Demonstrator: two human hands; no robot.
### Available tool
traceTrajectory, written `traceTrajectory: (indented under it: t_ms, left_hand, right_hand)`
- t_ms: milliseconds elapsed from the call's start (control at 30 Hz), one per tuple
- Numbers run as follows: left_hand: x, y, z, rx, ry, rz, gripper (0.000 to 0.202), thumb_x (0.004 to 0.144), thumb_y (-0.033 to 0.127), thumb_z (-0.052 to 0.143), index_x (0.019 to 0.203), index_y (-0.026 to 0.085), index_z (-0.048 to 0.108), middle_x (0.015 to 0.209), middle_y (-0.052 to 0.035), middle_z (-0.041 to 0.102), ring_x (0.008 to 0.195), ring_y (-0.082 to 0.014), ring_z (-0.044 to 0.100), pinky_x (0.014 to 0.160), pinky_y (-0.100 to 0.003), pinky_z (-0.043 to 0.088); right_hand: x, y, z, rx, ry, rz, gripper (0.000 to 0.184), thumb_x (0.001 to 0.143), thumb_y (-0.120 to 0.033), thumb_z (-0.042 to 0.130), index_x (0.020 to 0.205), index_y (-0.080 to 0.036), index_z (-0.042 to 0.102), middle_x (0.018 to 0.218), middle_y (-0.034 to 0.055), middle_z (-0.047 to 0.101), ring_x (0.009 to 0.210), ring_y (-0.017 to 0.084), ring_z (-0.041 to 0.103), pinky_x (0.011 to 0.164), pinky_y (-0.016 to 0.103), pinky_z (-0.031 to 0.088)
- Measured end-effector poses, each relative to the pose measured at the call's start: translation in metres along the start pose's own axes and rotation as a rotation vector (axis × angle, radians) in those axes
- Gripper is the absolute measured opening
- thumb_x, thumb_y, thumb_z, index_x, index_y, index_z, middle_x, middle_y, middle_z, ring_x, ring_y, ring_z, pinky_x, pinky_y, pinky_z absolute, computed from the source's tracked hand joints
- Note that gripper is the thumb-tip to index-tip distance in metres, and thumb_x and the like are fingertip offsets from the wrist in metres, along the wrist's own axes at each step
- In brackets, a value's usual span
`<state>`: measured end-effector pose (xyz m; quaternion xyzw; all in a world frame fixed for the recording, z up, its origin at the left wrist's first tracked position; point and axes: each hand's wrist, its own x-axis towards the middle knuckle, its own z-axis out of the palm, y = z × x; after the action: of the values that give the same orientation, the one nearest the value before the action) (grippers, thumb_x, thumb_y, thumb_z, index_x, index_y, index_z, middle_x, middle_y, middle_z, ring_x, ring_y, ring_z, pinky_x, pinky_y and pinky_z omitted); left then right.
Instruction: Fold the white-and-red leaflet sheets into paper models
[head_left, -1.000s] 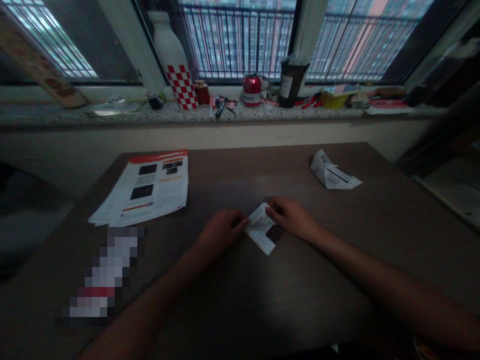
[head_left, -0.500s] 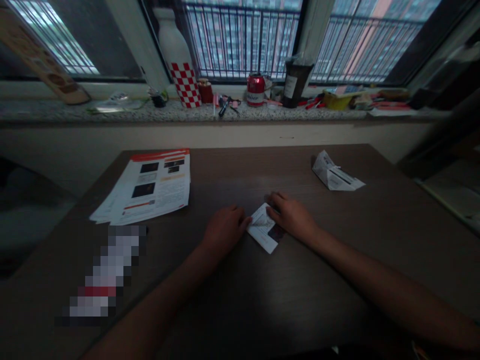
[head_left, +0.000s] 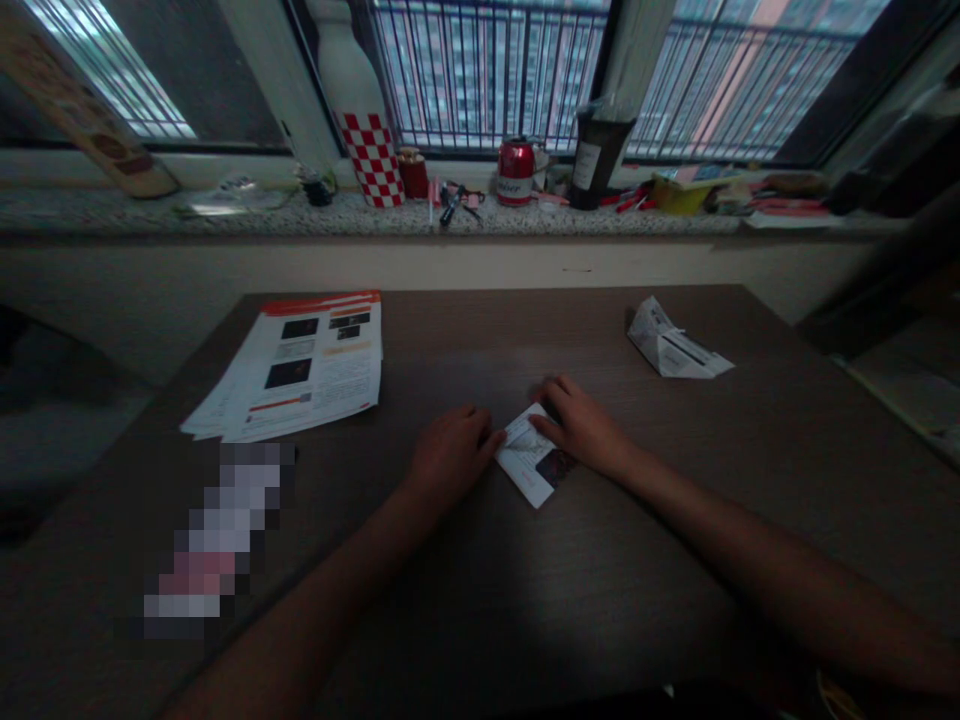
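A dark wooden table (head_left: 480, 330) seen from above, in dim light. At ten o'clock from the table's middle lies a fanned stack of printed leaflets (head_left: 300, 365) with an orange-red band on top. Near the middle, the person's left hand (head_left: 450, 455) rests knuckles up, fingers curled, its fingertips touching the left corner of a small folded paper (head_left: 534, 462); whether it pinches that corner cannot be told. The paper lies flat on the table between the two hands, just at three o'clock from the left hand. The right hand (head_left: 581, 430) lies open on the paper's upper right part, fingers stretched out and pressing down. At two o'clock, well apart, sits a second folded paper (head_left: 675, 345). Along the windowsill at twelve o'clock stand a red-and-white checked bottle (head_left: 367, 140), a red can (head_left: 516, 172) and a dark cup (head_left: 596, 160).
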<state>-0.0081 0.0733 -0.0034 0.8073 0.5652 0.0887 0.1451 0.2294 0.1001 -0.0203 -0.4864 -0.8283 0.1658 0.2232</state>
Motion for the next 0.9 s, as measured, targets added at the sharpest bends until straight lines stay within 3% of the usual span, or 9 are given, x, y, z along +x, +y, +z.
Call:
traceTrajectory:
  t_ms: [200,333,433,633,900]
  left_hand:
    - [-0.004,-0.004,0.006,-0.230,0.119,0.127,0.015,0.102,0.036,0.060,0.099,0.022,0.065,0.108,-0.0075,0.065,0.102,-0.0259,0.063,0.087,-0.036,0.048]
    - [-0.009,0.002,0.006,-0.545,0.048,0.080,0.016,0.101,0.038,0.061,0.100,0.022,0.061,0.098,-0.0030,0.068,0.090,-0.0215,0.066,0.078,-0.032,0.050]
    - [-0.013,0.008,0.005,-0.709,0.081,0.041,0.016,0.099,0.038,0.064,0.104,0.023,0.061,0.098,-0.0011,0.070,0.087,-0.0191,0.067,0.076,-0.029,0.051]
    - [-0.020,0.009,0.002,-0.758,0.137,-0.001,0.020,0.097,0.039,0.067,0.107,0.023,0.069,0.102,-0.0030,0.074,0.091,-0.0203,0.069,0.083,-0.032,0.055]
    - [-0.023,0.011,-0.003,-0.754,0.112,-0.035,0.017,0.094,0.038,0.069,0.100,0.023,0.073,0.093,-0.0018,0.075,0.084,-0.0198,0.070,0.079,-0.031,0.056]
  right_hand:
    - [-0.012,-0.003,-0.006,0.342,0.060,0.101,0.014,0.097,-0.033,0.065,0.104,-0.023,0.058,0.091,0.0019,0.063,0.082,0.019,0.061,0.075,0.033,0.047]
    - [-0.025,-0.010,-0.009,0.651,0.115,0.194,0.021,0.094,-0.038,0.070,0.102,-0.024,0.057,0.087,0.0002,0.061,0.078,0.017,0.060,0.070,0.031,0.049]
    - [-0.034,-0.015,-0.011,0.807,0.120,0.274,0.027,0.090,-0.041,0.075,0.103,-0.024,0.058,0.083,-0.0012,0.061,0.073,0.016,0.060,0.064,0.029,0.049]
    - [-0.044,-0.024,-0.014,0.849,0.033,0.349,0.028,0.092,-0.044,0.074,0.109,-0.022,0.068,0.089,0.0035,0.073,0.081,0.020,0.069,0.070,0.032,0.055]
    - [-0.047,-0.029,-0.016,0.761,0.025,0.365,0.028,0.093,-0.048,0.070,0.099,-0.021,0.072,0.079,0.0022,0.071,0.073,0.019,0.067,0.063,0.029,0.052]
